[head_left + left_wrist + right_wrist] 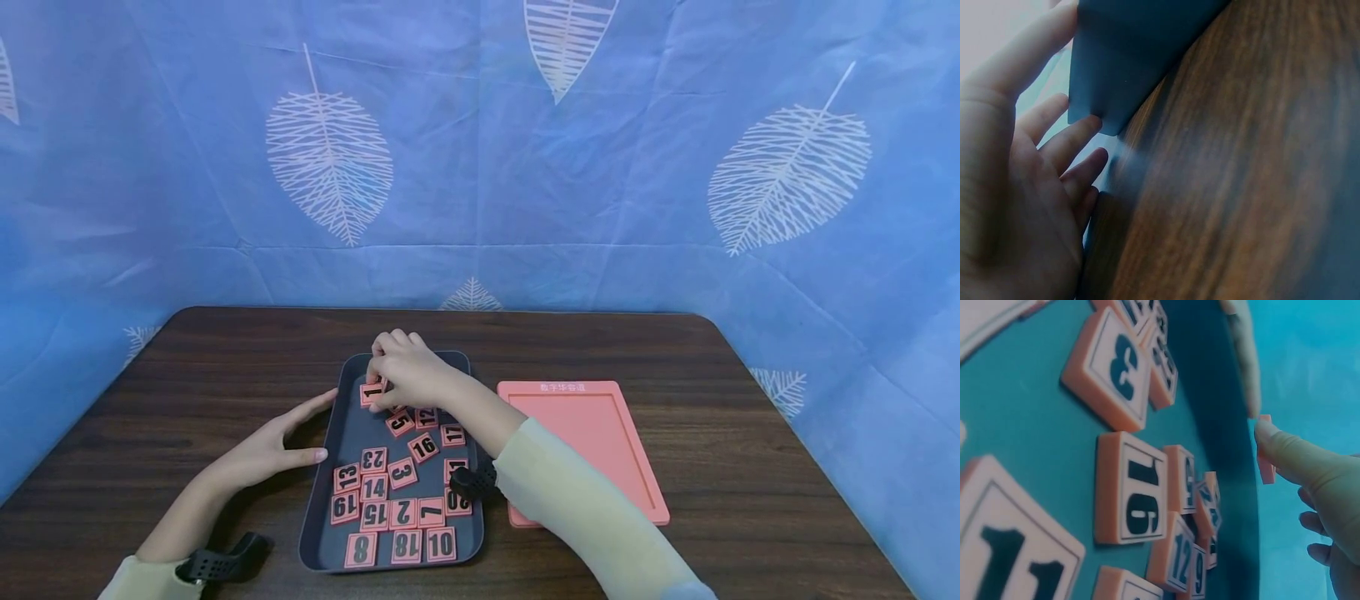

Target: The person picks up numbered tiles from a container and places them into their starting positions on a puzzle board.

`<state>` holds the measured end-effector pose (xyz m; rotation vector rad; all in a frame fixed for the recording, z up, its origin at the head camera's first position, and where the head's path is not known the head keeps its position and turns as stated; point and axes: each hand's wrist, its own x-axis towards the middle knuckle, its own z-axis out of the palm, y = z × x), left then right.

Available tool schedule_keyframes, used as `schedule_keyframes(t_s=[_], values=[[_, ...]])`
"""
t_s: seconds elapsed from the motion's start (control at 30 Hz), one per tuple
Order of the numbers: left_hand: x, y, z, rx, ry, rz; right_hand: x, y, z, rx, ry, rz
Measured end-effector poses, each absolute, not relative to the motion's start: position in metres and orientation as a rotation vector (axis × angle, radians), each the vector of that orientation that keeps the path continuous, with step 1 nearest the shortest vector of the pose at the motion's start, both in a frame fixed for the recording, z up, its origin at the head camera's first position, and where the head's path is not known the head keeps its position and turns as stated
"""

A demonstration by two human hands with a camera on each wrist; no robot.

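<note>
My right hand (408, 371) reaches over the upper left of a dark tray (345, 437) and pinches a pink number tile (1265, 450) between thumb and fingers. From the head view, the tile's face reads 1 or begins with 1. More pink-edged tiles lie below it, among them the 5 tile (400, 422), the 16 tile (423, 447) and the 3 tile (402, 473). Some near the right hand are partly hidden. My left hand (262, 450) is at the tray's left side, fingers extended, the thumb and fingertips touching its outer wall or rim.
A pink frame board (577, 442) with a raised border lies right of the tray, partly covered by my right forearm. Both rest on a dark wooden table (750, 467). A blue cloth (480, 167) with white leaf prints hangs behind the table.
</note>
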<state>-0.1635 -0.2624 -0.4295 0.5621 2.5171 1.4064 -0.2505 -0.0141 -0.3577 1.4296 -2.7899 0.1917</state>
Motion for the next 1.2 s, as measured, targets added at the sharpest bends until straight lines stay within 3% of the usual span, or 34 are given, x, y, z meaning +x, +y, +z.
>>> schedule_keyframes(t_s=[0.7,1.2], values=[[-0.163,-0.262,-0.428,0.585,2.505,1.414,-0.218,0.039,-0.336,1.007,-2.778,0.476],[-0.167,-0.264,-0.429,0.568,2.505,1.413,-0.195,0.075,-0.336,0.549,-2.761,0.579]])
